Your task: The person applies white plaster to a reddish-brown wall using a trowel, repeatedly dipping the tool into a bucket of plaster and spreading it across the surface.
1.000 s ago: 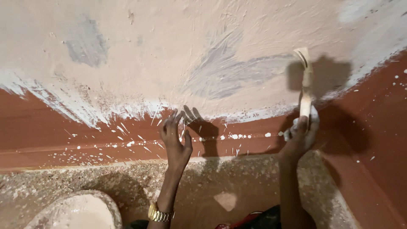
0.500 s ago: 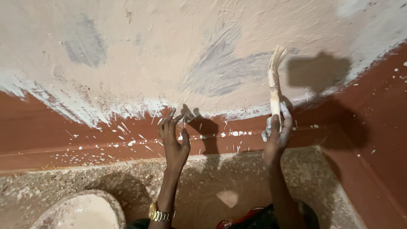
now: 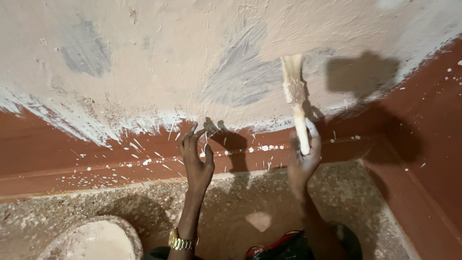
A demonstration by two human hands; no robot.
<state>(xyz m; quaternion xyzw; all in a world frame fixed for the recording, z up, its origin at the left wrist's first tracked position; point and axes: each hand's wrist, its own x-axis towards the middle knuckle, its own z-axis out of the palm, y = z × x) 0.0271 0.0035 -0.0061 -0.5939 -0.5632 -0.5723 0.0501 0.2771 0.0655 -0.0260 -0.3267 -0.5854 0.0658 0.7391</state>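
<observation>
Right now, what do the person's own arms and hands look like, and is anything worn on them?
Both forearms are bare, with no sleeves and no gloves. The left hand has a gold-coloured metal wristwatch on its wrist. The right hand wears nothing that shows, and pale paint smears mark its fingers. No rings can be made out on either hand.

You have two bare hands up at the wall: one left hand [image 3: 196, 156] and one right hand [image 3: 303, 156]. One paint-caked, cream-coloured brush [image 3: 294, 98] is in view, and one gold metal wristwatch [image 3: 181, 241]. One round bucket of pale beige paint [image 3: 96, 238] sits on the speckled floor [image 3: 250, 192]. Two grey patches [image 3: 86, 50] [image 3: 243, 72] show through the beige-coated wall.
</observation>
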